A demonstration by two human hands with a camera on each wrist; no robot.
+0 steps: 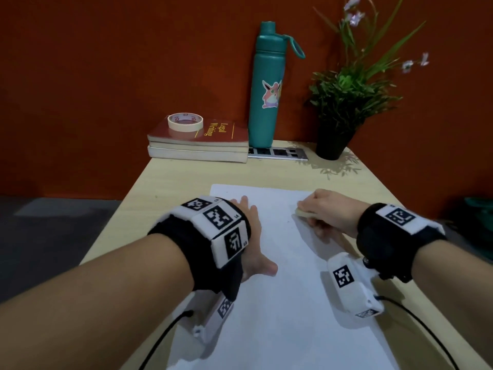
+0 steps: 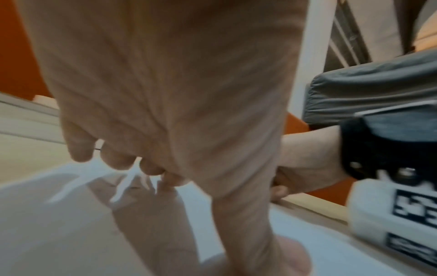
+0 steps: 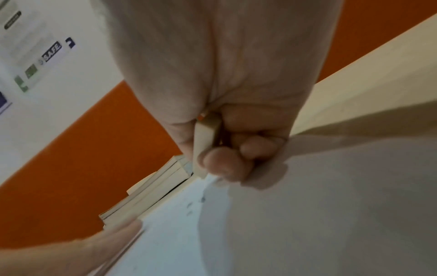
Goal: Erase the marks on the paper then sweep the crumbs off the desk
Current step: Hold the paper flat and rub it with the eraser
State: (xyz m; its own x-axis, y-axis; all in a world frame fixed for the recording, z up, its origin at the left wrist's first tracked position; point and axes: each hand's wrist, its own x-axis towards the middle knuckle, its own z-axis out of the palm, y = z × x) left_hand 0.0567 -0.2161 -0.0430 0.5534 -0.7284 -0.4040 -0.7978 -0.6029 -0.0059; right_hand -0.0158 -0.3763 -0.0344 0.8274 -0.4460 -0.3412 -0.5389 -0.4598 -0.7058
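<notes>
Both hands are on the paper [image 1: 280, 263]. Left hand [image 1: 253, 236] lies flat with fingers stretched and spread, palm down, pressing the sheet near its 9 o'clock edge; in the left wrist view the fingertips [image 2: 118, 160] touch the white surface. Right hand [image 1: 328, 212] is curled round a pale eraser [image 1: 306, 212], pinching it between thumb and fingers, its lower end set against the sheet toward the 1 o'clock corner. From the right wrist view the eraser [image 3: 204, 147] stands nearly upright in the grip, and a few small dark specks [image 3: 196, 203] lie on the paper just beside it. Each wrist wears a black band with white marker blocks, a cable trailing from each.

The sheet lies on a light wooden desk [image 1: 170, 182], long side running away from the person. Far off at 11 o'clock, two stacked books [image 1: 202, 145] carry a roll of tape [image 1: 185, 122] on top. At 12 o'clock a teal bottle [image 1: 266, 86] stands upright, touching the books' right end, with a strip of black-and-white markers [image 1: 280, 154] flat at its foot. At 1 o'clock stands a potted plant [image 1: 338, 108] in a dark pot. An orange wall [image 1: 106, 76] backs the desk.
</notes>
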